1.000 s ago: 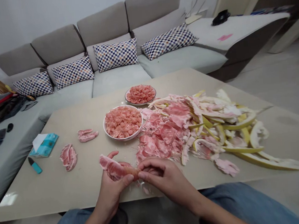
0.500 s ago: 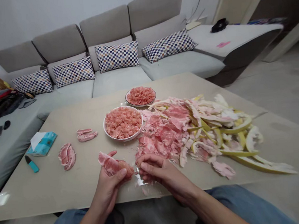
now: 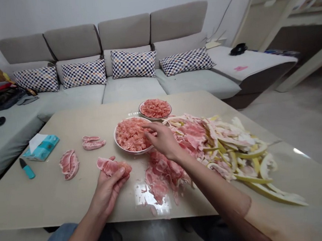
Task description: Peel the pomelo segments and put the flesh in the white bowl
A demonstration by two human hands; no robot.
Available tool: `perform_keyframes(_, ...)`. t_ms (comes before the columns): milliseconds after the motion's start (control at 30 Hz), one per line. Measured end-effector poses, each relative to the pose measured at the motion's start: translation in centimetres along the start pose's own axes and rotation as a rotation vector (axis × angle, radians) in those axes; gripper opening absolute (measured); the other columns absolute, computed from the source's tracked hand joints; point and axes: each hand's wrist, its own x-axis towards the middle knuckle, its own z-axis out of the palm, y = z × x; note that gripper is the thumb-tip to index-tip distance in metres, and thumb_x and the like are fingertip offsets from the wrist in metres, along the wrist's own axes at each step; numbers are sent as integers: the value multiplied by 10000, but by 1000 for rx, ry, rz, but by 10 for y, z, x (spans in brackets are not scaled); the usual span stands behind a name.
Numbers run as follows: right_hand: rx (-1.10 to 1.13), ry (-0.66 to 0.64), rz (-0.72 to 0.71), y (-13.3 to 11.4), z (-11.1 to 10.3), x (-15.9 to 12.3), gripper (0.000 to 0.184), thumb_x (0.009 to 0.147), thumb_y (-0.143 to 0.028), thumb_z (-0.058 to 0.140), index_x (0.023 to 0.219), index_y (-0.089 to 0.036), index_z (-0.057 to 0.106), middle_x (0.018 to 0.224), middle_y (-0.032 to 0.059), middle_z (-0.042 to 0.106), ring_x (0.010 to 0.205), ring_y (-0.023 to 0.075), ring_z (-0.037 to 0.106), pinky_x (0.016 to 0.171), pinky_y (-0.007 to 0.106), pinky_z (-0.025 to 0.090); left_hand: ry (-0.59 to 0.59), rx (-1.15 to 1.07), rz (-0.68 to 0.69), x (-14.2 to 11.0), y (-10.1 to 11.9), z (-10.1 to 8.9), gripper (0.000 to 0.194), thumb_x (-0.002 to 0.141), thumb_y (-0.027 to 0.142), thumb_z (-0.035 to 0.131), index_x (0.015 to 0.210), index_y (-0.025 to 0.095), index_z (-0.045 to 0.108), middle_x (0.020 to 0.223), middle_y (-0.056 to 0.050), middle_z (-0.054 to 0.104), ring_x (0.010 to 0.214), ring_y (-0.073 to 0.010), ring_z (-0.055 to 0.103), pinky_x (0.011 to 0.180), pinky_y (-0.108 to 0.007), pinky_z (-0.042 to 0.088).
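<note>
A: Log the hands first. What's the left hand [image 3: 107, 189] doing?

B: Cupped, fingers curled up around a pink pomelo segment [image 3: 113, 167], thumb across it. Firm hold, low at 12 o'clock, over the near half of the table [image 3: 52, 196].

A: And the right hand [image 3: 162, 139]?

B: Open, fingers extended, reaching toward 12 o'clock over the rim of the white bowl [image 3: 124, 148]. Nothing visible in it. Can't tell whether the fingertips [image 3: 144, 124] touch the pulp.

A: How much has been stripped?

B: A lot. The bowl is heaped with loose pulp [image 3: 130, 134], and a smaller plate [image 3: 155, 119] just behind it holds a lower mound [image 3: 155, 108].

A: Waste?

B: Pink membrane scraps [image 3: 161, 176] lie in a big heap from 12 to 1 o'clock, running into yellow-white rind [image 3: 255, 187] out toward 2 o'clock.

A: Anything unpeeled?

B: Two sets of segments sit on the bare tabletop at 10 o'clock: one [image 3: 69, 165] further left, one [image 3: 93, 142] nearer the bowl. A paring knife [image 3: 27, 169] and tissue packet [image 3: 42, 147] lie out at 10 o'clock too.
</note>
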Motion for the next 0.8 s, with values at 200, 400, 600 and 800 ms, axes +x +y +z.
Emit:
perform_keyframes(200, -31, -252, -50, -7, -1, -56, 145, 829, -159, 610, 866, -204, 744, 869, 46, 754, 804, 192, 676, 752, 316, 506, 17, -15, 2, 0, 7, -2, 584, 726, 22, 739, 1214, 204, 476, 919, -44, 730, 733, -140, 730, 682, -221, 611)
perform_keyframes(400, 65, -377, 97, -16, 9, -84, 197, 885, -271, 595, 1020, -192, 714, 938, 55, 744, 811, 177, 680, 735, 293, 514, -33, 12, 53, -2, 2, 3, 647, 694, 71, 791, 1227, 220, 455, 912, -10, 724, 755, -130, 725, 735, -225, 601)
perform_keyframes(600, -365, -524, -91, 3, 36, -92, 133, 851, -143, 609, 864, -170, 739, 890, 77, 719, 852, 185, 643, 735, 263, 451, -22, -3, 52, 2, 0, 1, 637, 696, 70, 784, 1215, 214, 443, 893, -9, 726, 719, -122, 722, 700, -212, 599)
perform_keyframes(800, -506, -563, -129, 12, 61, -95, 199, 838, -136, 545, 739, -114, 715, 806, 143, 703, 784, 220, 621, 699, 298, 405, 7, -23, 17, 2, 2, 1, 634, 674, 56, 791, 1193, 209, 463, 866, -10, 735, 716, -138, 727, 698, -220, 603)
